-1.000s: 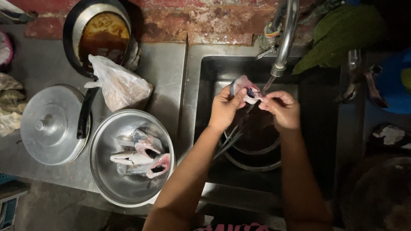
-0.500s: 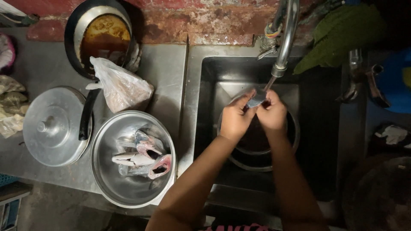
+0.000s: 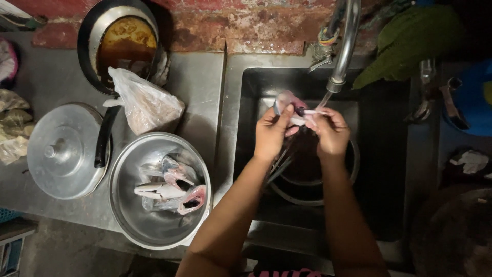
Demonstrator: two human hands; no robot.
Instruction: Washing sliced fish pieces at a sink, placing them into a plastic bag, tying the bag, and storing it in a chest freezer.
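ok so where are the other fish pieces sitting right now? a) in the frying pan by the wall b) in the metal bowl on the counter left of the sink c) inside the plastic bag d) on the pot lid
b: the cut fish pieces lie in the round metal bowl on the counter left of the sink, while both hands hold one piece under the tap.
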